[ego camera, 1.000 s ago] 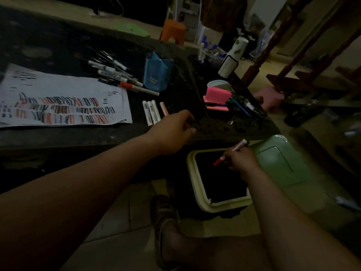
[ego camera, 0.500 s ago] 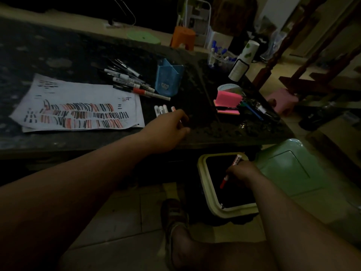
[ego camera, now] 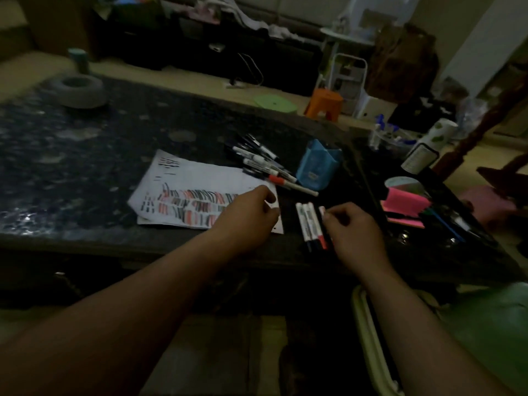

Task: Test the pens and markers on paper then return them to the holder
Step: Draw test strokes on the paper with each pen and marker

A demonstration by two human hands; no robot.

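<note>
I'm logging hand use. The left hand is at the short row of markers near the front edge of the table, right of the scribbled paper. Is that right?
Not the left: the right hand is at the short row of markers near the front edge of the table, right of the scribbled paper. The left hand lies over that paper's right edge. The head view shows it.
</note>
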